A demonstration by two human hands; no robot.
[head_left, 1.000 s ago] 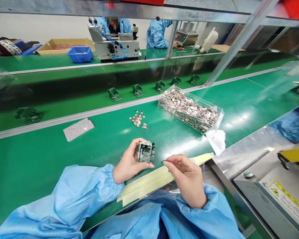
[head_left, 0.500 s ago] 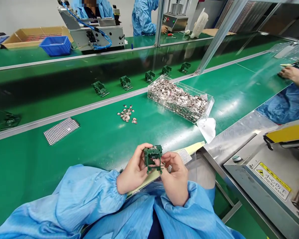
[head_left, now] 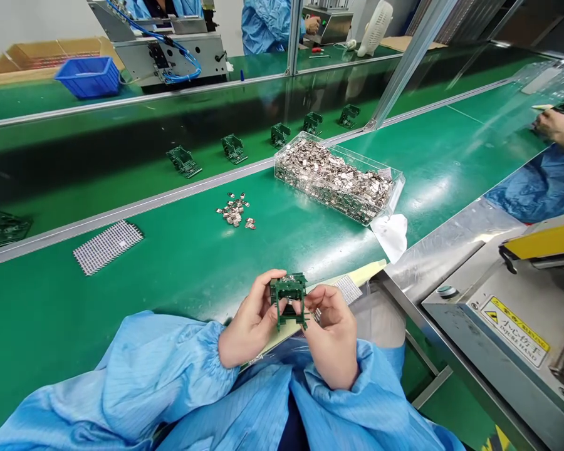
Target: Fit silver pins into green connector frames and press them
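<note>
Close to my body, a dark green plastic frame [head_left: 289, 287] with an open middle is held between both hands. My left hand [head_left: 248, 326] grips its left side, with the thumb reaching into the opening. My right hand [head_left: 331, 332] is closed at its right side, thumb also inside the frame. Whether a small part is pinched between the thumbs is too small to make out. Beneath my hands lies a pale yellow strip [head_left: 369, 270], and a white gridded sheet [head_left: 348, 289] rests by my right hand. A small pile of metal pieces [head_left: 233, 212] is on the green table [head_left: 178, 257].
A clear tray [head_left: 397, 200] full of metal pieces stands ahead, beside white paper [head_left: 391, 237]. Another gridded sheet [head_left: 108, 246] lies left. Several green frames [head_left: 234, 149] line the far belt. A machine [head_left: 507, 313] stands right; a co-worker's hand [head_left: 557, 124] is beyond it.
My left thumb has moved into the frame's opening, opposite the right thumb. The view has shifted slightly. Both hands keep their hold.
</note>
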